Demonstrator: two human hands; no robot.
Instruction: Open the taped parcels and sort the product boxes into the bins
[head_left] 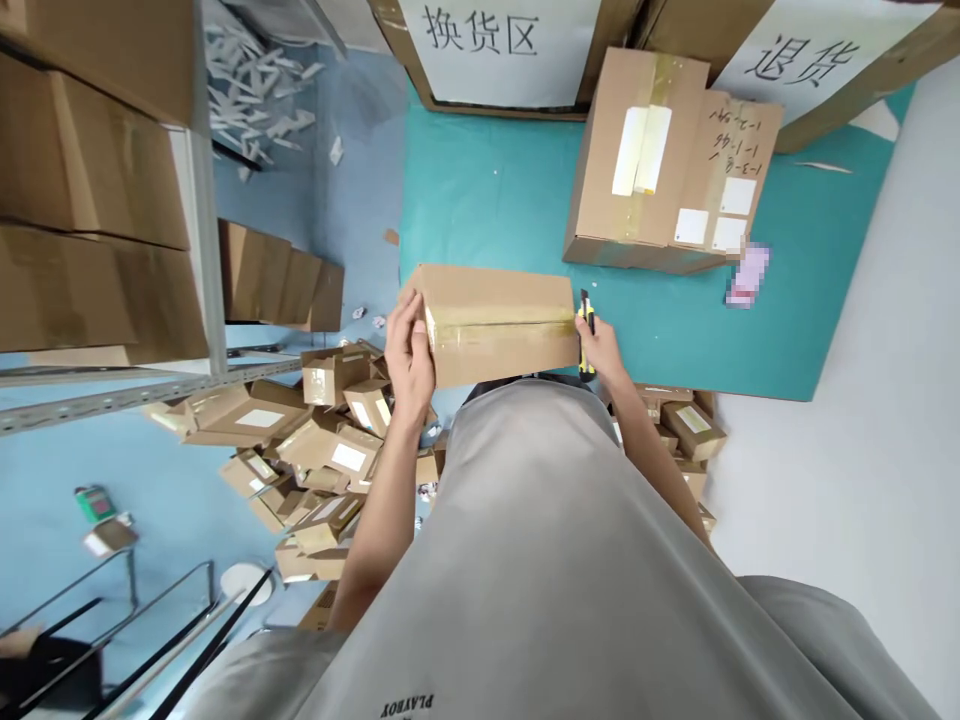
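Note:
A long cardboard box (499,298) with clear tape along its seam is held in front of my body, over the near edge of the green table. My left hand (411,362) grips the box's left end, its fingers bent around the corner and the thumb near the tape. At the opposite end, my right hand (602,350) is closed round a yellow and black box cutter (586,358), which points away from me. The cutter lies close against the box's right edge; I cannot tell whether they touch.
Two taped cartons (645,160) stand on the green table (480,200), before large boxes with paper signs (510,50). A pink item (748,275) lies at right. Discarded cardboard boxes (330,450) cover the floor at left, below a shelf with cartons (97,180). A white wall (885,420) borders the right.

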